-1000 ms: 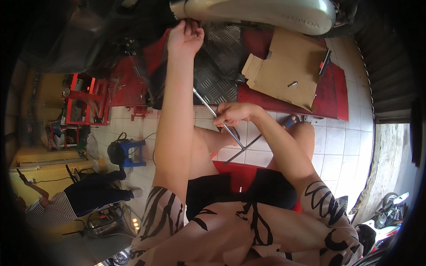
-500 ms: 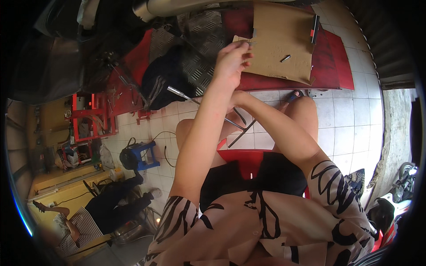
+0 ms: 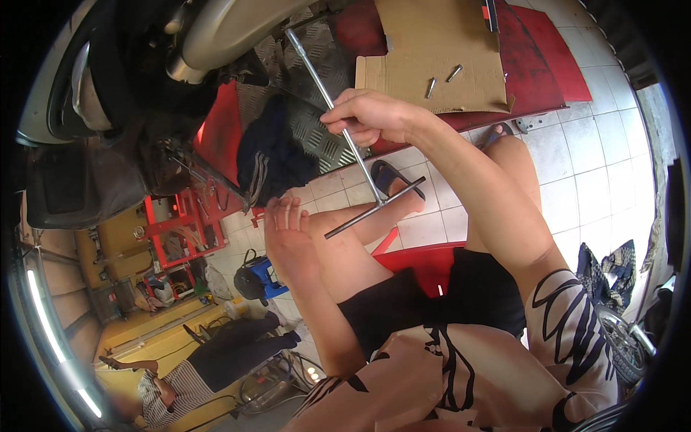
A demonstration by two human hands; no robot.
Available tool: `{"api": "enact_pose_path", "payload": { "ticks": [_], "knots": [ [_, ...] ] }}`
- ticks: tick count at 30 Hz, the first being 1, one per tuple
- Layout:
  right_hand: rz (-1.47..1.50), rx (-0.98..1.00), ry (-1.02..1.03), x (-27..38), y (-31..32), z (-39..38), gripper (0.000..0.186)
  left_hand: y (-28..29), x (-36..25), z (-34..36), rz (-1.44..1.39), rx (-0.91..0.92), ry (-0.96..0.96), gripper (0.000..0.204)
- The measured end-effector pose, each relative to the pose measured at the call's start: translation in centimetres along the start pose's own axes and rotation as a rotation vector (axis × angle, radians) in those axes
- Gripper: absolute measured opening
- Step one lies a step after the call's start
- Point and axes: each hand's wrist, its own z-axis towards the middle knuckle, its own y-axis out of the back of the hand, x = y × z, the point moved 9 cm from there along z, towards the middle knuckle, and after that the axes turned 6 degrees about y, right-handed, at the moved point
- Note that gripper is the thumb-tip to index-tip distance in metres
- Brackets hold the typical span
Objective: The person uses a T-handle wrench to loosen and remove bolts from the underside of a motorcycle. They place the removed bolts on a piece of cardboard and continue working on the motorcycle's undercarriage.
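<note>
Had the right fingers (image 3: 344, 111) curled tight round the wrench (image 3: 358, 160), gripping it about midway along the shaft. Held this T-shaped tool at a slant, pointing the socket end up and to the left, away from the body, with the crossbar at the near end. Had the left fingers (image 3: 284, 216) spread open and loosely bent, just left of the crossbar and apart from it, in front of the left leg (image 3: 345, 252).

Saw a dark striped cloth (image 3: 263, 155) just beyond the left fingers, and next to it a checker plate (image 3: 322, 147), on the near side of a red platform (image 3: 536, 86). Looked past the crossbar to a sandal (image 3: 381, 173) on the left foot, down on white tiles (image 3: 576, 173).

Saw two bolts (image 3: 455, 73) beyond the right fingers, lying near each other but apart, on flat cardboard (image 3: 443, 36) across the platform. Noticed a black-and-red strip (image 3: 491, 14) at the cardboard's far right edge. Faced a silver tube (image 3: 237, 32) left of the socket end, and dark bodywork (image 3: 79, 183) farther left.

Sat on a red seat (image 3: 421, 261) in black shorts (image 3: 486, 288). Had a red rack (image 3: 173, 230) and a blue stool (image 3: 263, 270) out to the left, and lower down another person (image 3: 180, 389) in a striped top. Glimpsed a wheel (image 3: 622, 345) at the far right, below a checked cloth (image 3: 608, 277).
</note>
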Motion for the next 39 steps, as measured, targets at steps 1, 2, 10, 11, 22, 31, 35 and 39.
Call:
{"api": "enact_pose_path", "payload": {
  "ticks": [1, 2, 10, 11, 22, 31, 35, 39],
  "knots": [
    [0.05, 0.001, 0.022, 0.4, 0.0, -0.2, 0.038, 0.0, 1.2, -0.2, -0.119, 0.04, 0.072, 0.05],
    [0.077, 0.007, 0.042, 0.6, -0.2, -0.2, 0.038, -0.3, 2.3, -0.5, -0.241, 0.07, 0.147, 0.055],
    [0.214, -0.071, 0.192, 3.1, 0.9, -1.1, 0.036, -11.7, 3.5, -4.9, -0.474, 0.544, 0.348, 0.074],
    [0.215, -0.08, 0.188, 3.2, 1.0, -1.2, 0.036, -12.0, 3.5, -5.0, -0.501, 0.557, 0.335, 0.075],
    [0.341, 0.068, 0.208, 3.4, 0.4, -1.1, 0.034, -13.7, 1.9, -7.4, -0.078, 0.638, -0.116, 0.062],
    [0.432, 0.127, 0.278, 4.4, -0.3, -1.2, 0.037, -14.8, -3.0, -8.3, 0.836, 0.353, -0.621, 0.047],
    [0.472, 0.237, 0.363, 5.5, -1.2, -1.2, 0.037, -15.4, -4.3, -8.4, 0.789, 0.309, -0.712, 0.05],
    [0.488, 0.293, 0.444, 6.4, -1.5, -1.5, 0.038, -16.8, -3.3, -8.6, 0.365, 0.305, -0.473, 0.062]
  ]
}}
